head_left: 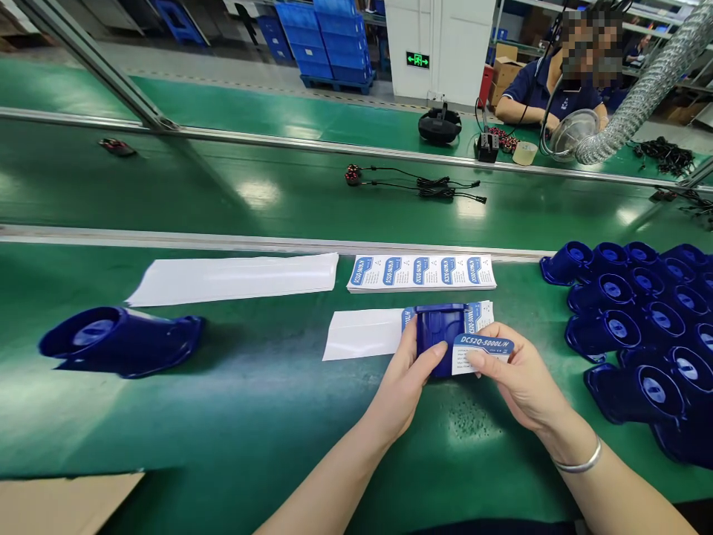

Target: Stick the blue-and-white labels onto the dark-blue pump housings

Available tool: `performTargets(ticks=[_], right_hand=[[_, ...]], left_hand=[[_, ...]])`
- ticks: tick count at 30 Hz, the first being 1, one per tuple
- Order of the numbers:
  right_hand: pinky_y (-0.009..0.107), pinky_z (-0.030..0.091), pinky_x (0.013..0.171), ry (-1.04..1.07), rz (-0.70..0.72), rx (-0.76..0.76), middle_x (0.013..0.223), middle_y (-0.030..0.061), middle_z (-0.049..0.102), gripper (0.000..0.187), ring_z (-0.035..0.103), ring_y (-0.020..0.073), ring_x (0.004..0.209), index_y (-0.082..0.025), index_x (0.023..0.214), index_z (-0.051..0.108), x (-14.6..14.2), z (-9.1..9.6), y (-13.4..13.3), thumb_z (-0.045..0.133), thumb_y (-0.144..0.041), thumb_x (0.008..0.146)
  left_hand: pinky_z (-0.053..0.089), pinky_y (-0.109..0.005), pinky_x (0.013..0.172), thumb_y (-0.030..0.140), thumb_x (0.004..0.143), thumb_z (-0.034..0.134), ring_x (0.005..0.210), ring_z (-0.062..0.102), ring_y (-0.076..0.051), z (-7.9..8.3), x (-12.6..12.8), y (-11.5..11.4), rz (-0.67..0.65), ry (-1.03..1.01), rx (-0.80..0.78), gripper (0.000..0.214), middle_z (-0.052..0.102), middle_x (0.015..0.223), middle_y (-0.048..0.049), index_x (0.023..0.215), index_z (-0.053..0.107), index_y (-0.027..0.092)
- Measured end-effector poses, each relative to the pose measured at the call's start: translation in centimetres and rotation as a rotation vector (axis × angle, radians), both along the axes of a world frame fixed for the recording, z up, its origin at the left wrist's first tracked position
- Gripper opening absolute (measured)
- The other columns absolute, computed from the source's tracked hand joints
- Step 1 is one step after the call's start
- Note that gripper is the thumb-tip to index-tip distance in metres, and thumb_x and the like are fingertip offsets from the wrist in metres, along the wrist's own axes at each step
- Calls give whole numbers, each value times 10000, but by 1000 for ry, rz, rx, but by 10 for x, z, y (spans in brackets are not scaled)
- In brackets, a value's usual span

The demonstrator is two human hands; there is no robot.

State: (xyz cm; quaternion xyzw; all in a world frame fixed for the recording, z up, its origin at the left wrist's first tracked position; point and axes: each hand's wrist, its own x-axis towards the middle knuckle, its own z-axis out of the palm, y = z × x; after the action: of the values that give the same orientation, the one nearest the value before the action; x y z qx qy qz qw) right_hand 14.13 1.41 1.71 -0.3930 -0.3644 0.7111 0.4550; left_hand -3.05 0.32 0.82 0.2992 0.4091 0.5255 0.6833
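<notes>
My left hand (402,380) grips a blue plastic housing (441,331) from its left side, thumb on the front. My right hand (517,375) pinches a white and blue label (483,349) printed "DC52Q-5000L/H" against the housing's right side. Both hands are closed and hover just above the green bench (239,416). Under the housing lies a label sheet (365,334), mostly bare backing, with a label left at its right end.
A full label strip (422,272) and a bare backing sheet (234,279) lie behind. One blue housing (119,340) lies at left; several more are piled (640,319) at right. A wired part (415,184) lies on the conveyor. Another person (549,89) works opposite, beside a flexible duct (640,104).
</notes>
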Motion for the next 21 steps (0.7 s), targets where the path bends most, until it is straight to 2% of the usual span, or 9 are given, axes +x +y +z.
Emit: performTargets(ticks=[8, 15, 21], right_hand=[[204, 431, 642, 1, -48, -27, 744, -27, 629, 277, 514, 94, 668, -188, 820, 691, -5, -2, 0, 925, -300, 722], [200, 422, 638, 5, -49, -38, 712, -35, 601, 298, 501, 87, 655, -180, 803, 678, -6, -3, 1, 931, -306, 709], [201, 412, 631, -8, -44, -39, 703, -38, 597, 290, 495, 88, 651, -183, 808, 678, -5, -2, 1, 926, -300, 713]], left_hand=[[408, -425, 1176, 385, 865, 743, 1454, 417, -340, -9, 2, -2, -3, -45, -47, 830, 479, 1574, -84, 1580, 342, 254], [428, -428, 1162, 377, 838, 761, 1445, 428, -350, -11, 1, -2, -2, -53, -62, 833, 496, 1562, -78, 1567, 372, 271], [422, -424, 1168, 376, 848, 748, 1451, 419, -349, -10, 1, -2, -10, -37, -61, 782, 479, 1572, -87, 1539, 408, 242]])
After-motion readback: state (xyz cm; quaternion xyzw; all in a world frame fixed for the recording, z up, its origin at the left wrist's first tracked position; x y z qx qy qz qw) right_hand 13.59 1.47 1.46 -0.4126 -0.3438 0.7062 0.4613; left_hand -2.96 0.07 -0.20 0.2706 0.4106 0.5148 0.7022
